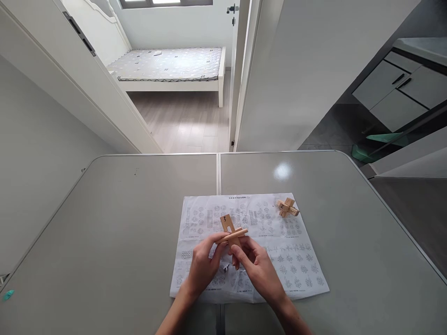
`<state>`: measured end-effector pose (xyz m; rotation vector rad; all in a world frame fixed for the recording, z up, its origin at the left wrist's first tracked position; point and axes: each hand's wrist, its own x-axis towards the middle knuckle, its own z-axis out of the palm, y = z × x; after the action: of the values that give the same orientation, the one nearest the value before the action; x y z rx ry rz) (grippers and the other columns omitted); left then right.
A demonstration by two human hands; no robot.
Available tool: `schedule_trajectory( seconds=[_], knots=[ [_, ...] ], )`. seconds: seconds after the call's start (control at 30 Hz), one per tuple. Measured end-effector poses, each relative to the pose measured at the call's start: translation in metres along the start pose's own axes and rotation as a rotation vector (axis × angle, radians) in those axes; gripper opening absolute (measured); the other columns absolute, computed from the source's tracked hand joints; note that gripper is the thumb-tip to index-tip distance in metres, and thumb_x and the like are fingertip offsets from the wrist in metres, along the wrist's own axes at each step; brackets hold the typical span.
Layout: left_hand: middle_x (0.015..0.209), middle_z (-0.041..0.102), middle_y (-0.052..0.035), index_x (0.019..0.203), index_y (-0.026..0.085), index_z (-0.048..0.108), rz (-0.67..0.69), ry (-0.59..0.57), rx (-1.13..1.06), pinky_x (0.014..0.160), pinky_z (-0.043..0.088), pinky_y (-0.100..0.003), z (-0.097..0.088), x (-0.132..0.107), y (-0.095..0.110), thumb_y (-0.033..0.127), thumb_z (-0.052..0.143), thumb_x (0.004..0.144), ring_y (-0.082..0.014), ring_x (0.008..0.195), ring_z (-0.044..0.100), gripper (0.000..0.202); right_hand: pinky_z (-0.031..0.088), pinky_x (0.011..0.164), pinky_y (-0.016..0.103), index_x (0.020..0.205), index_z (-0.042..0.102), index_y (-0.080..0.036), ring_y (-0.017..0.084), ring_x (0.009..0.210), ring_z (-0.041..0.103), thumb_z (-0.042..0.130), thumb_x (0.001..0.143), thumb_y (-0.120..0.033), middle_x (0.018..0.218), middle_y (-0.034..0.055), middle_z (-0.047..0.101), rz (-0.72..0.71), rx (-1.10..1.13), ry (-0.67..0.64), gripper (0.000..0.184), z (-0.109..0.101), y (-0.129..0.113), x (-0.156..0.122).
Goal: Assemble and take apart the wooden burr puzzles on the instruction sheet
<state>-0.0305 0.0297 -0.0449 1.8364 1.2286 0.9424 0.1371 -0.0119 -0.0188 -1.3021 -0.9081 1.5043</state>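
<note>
Wooden puzzle pieces are between my two hands, above a printed instruction sheet [202,223]. One flat wooden puzzle piece [226,220], marked with a dark numeral and cut with a slot, slants up and away; my right hand [257,267] grips its lower end with thumb and fingers. Crossing it is a thin wooden puzzle stick [240,234], pinched at its left end by my left hand [206,260]. Another short piece seems to lie just behind the stick, partly hidden. On the sheet's upper right rests an assembled cross-shaped wooden puzzle [287,207] with dark marks.
The sheet lies on a grey table [122,232] with a seam down its middle. A small teal object [8,295] sits at the far left edge. Beyond the table are an open door [239,70], a bed [171,65] and, at right, white cabinets [398,88].
</note>
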Motion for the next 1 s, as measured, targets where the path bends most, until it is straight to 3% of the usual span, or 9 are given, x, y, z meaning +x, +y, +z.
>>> schedule_trajectory(
  seconds=[0.17, 0.43, 0.53, 0.67, 0.73, 0.83, 0.9, 1.0],
  knots=[
    [0.102, 0.082, -0.0060, 0.113, 0.025, 0.073, 0.077, 0.041, 0.026, 0.085, 0.062, -0.033, 0.002, -0.001, -0.002, 0.021, 0.058, 0.101, -0.0230, 0.091, 0.079, 0.020, 0.051, 0.069, 0.030, 0.101, 0.067, -0.019, 0.018, 0.070, 0.062, 0.063, 0.095, -0.063, 0.080, 0.0025, 0.067, 0.007, -0.019, 0.013, 0.044, 0.001, 0.002, -0.001],
    [0.104, 0.081, -0.0063, 0.114, 0.025, 0.071, 0.085, 0.036, 0.001, 0.088, 0.061, -0.035, -0.001, -0.002, 0.001, 0.023, 0.059, 0.101, -0.0235, 0.095, 0.078, 0.018, 0.052, 0.067, 0.030, 0.103, 0.068, -0.019, 0.017, 0.069, 0.059, 0.064, 0.094, -0.064, 0.084, 0.0032, 0.065, 0.018, 0.042, -0.012, 0.046, 0.001, -0.003, 0.000],
    [0.110, 0.076, -0.0085, 0.121, 0.025, 0.064, 0.088, 0.085, -0.131, 0.088, 0.060, -0.037, -0.001, -0.002, 0.001, 0.034, 0.061, 0.102, -0.0241, 0.098, 0.075, 0.021, 0.049, 0.067, 0.031, 0.105, 0.068, -0.019, 0.017, 0.070, 0.056, 0.061, 0.096, -0.063, 0.085, 0.0038, 0.063, 0.023, 0.086, -0.030, 0.046, 0.000, -0.004, 0.000],
    [0.113, 0.067, -0.0102, 0.123, 0.024, 0.056, -0.024, 0.168, -0.380, 0.084, 0.059, -0.038, -0.003, 0.001, 0.003, 0.049, 0.043, 0.108, -0.0230, 0.096, 0.070, 0.033, 0.042, 0.064, 0.030, 0.096, 0.066, -0.019, 0.015, 0.064, 0.045, 0.063, 0.095, -0.060, 0.076, 0.0003, 0.052, 0.093, 0.270, -0.072, 0.042, 0.000, -0.006, 0.000],
    [0.124, 0.064, -0.0130, 0.126, 0.023, 0.058, -0.075, 0.122, -0.388, 0.096, 0.055, -0.041, -0.007, 0.004, 0.005, 0.049, 0.041, 0.108, -0.0257, 0.111, 0.066, 0.036, 0.038, 0.060, 0.029, 0.089, 0.063, -0.019, 0.013, 0.060, 0.040, 0.066, 0.093, -0.056, 0.074, -0.0015, 0.047, 0.153, 0.412, -0.133, 0.037, 0.002, -0.007, 0.000],
    [0.142, 0.057, -0.0160, 0.129, 0.023, 0.063, -0.057, -0.060, -0.402, 0.113, 0.044, -0.048, -0.013, 0.008, 0.010, 0.054, 0.049, 0.104, -0.0325, 0.136, 0.052, 0.042, 0.029, 0.056, 0.026, 0.084, 0.057, -0.020, 0.010, 0.057, 0.031, 0.068, 0.092, -0.049, 0.074, -0.0036, 0.041, 0.243, 0.609, -0.240, 0.031, 0.005, -0.005, 0.000],
    [0.142, 0.058, -0.0162, 0.124, 0.024, 0.067, -0.054, -0.173, -0.472, 0.111, 0.045, -0.049, -0.015, 0.009, 0.013, 0.056, 0.053, 0.102, -0.0337, 0.134, 0.054, 0.041, 0.025, 0.054, 0.025, 0.085, 0.055, -0.021, 0.009, 0.056, 0.025, 0.068, 0.090, -0.046, 0.072, -0.0051, 0.037, 0.320, 0.684, -0.289, 0.029, 0.007, -0.002, 0.000],
    [0.120, 0.068, -0.0152, 0.103, 0.021, 0.071, -0.110, -0.242, -0.588, 0.094, 0.055, -0.043, -0.016, 0.009, 0.013, 0.057, 0.058, 0.099, -0.0308, 0.112, 0.065, 0.038, 0.021, 0.053, 0.024, 0.082, 0.053, -0.021, 0.009, 0.055, 0.020, 0.069, 0.088, -0.045, 0.070, -0.0061, 0.033, 0.413, 0.740, -0.352, 0.030, 0.008, 0.004, -0.001]
  ],
)
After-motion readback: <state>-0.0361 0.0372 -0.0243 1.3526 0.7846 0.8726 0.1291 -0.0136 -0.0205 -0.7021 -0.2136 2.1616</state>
